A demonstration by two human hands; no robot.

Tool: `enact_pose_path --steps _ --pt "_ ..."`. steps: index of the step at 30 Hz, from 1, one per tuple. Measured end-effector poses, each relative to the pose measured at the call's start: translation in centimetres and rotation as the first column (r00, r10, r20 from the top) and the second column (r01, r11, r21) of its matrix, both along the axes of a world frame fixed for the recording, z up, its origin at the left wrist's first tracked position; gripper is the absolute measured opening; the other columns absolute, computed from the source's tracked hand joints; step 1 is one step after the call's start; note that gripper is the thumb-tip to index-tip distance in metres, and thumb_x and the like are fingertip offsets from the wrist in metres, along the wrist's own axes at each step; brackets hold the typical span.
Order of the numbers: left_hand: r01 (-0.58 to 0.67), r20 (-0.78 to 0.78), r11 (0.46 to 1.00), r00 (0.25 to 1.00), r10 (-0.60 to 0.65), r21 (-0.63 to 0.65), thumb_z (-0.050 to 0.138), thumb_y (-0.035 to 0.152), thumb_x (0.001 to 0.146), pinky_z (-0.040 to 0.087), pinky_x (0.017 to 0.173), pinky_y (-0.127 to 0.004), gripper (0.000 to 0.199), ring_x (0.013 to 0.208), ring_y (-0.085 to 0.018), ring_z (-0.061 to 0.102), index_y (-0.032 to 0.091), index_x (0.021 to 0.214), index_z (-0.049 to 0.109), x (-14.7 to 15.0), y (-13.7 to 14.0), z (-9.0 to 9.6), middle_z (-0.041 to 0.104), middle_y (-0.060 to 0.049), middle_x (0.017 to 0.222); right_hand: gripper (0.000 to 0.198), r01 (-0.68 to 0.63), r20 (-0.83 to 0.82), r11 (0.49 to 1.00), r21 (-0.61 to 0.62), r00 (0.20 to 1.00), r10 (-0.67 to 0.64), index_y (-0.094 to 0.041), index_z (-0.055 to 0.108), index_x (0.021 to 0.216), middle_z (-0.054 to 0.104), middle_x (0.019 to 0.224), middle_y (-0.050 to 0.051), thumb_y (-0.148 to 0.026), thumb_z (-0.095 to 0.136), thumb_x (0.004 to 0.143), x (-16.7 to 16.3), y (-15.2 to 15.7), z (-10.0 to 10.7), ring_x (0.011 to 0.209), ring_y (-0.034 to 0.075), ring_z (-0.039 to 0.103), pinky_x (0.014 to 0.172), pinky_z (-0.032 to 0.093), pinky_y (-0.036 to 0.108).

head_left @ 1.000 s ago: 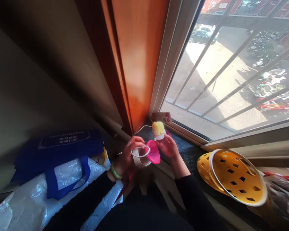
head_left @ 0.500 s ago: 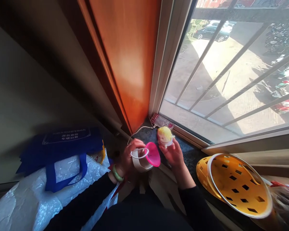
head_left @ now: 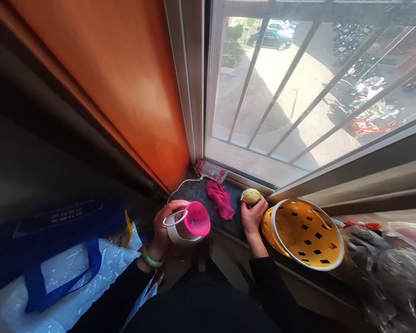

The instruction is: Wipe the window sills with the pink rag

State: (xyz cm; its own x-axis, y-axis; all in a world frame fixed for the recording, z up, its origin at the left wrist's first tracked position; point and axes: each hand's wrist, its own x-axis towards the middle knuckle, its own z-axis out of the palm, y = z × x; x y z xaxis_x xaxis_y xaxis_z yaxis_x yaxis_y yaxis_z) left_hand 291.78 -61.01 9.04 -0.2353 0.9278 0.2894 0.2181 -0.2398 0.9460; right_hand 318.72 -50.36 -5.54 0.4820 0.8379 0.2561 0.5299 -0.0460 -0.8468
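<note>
My left hand (head_left: 162,227) is closed round a white, cup-shaped holder (head_left: 197,219) with a bright pink, funnel-like inside and a thin white ring at its side. Its pink opening faces up and to the right. In my right hand (head_left: 252,216), over the sill beside the basket, is a small yellow-haired figurine (head_left: 251,195); mostly the top of its head shows. Between the two hands a crumpled dark pink cloth (head_left: 221,200) lies on the dark windowsill (head_left: 190,188). A white cord (head_left: 183,183) runs along the sill and disappears behind my left hand.
A yellow basket (head_left: 307,231) with diamond-shaped holes and a white rim stands right of my right hand, with clear plastic bags (head_left: 384,263) beyond it. A printed card (head_left: 211,170) lies against the barred window. Blue and silvery bags (head_left: 69,273) fill the lower left.
My right hand has carried the figurine rightward to beside the basket and tipped it. My hands are farther apart, the holder's opening faces me more, and the pink cloth has come into view.
</note>
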Motion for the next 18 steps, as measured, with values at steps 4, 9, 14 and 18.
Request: enact_pose_path --steps 4,9,14,18 --pt "-0.037 0.004 0.999 0.999 0.037 0.013 0.069 0.038 0.091 0.059 0.086 -0.038 0.017 0.093 -0.024 0.073 0.024 0.098 0.077 0.4 -0.3 -0.1 0.078 -0.005 0.099 0.074 -0.032 0.025 0.999 -0.008 0.999 0.032 -0.006 0.039 0.144 0.045 0.143 0.029 -0.036 0.062 0.080 0.5 -0.4 0.0 0.140 0.039 0.041 0.120 0.032 0.060" --pt "-0.092 0.009 0.996 0.996 0.092 -0.003 0.069 0.036 0.090 0.058 0.084 -0.034 0.018 0.092 -0.022 0.072 0.022 0.098 0.077 -0.3 -0.2 -0.8 0.078 -0.005 0.101 0.090 -0.134 0.055 0.984 0.120 0.990 0.128 -0.008 0.023 0.158 0.020 0.165 0.029 -0.046 0.065 0.088 -1.9 -4.4 2.6 0.157 0.038 0.019 0.127 0.020 0.062" --pt "-0.094 0.000 0.995 0.996 0.094 -0.022 0.064 0.038 0.093 0.057 0.089 -0.037 0.023 0.096 -0.025 0.074 0.021 0.099 0.077 -1.1 0.5 -0.8 0.079 -0.007 0.099 0.057 -0.358 -0.105 0.920 0.159 0.920 0.377 -0.017 0.050 0.143 0.038 0.160 0.019 -0.042 0.060 0.093 -6.2 -3.9 5.2 0.152 0.029 0.034 0.126 0.028 0.053" --pt "-0.081 0.016 0.997 0.997 0.081 0.016 0.066 0.037 0.091 0.057 0.088 -0.038 0.022 0.097 -0.024 0.074 0.021 0.101 0.076 -1.4 1.1 -0.3 0.079 -0.006 0.099 0.043 -0.411 -0.282 0.907 -0.090 0.884 0.373 -0.014 0.067 0.116 0.060 0.137 0.019 -0.044 0.064 0.085 -8.3 2.6 4.4 0.135 0.031 0.052 0.117 0.039 0.050"
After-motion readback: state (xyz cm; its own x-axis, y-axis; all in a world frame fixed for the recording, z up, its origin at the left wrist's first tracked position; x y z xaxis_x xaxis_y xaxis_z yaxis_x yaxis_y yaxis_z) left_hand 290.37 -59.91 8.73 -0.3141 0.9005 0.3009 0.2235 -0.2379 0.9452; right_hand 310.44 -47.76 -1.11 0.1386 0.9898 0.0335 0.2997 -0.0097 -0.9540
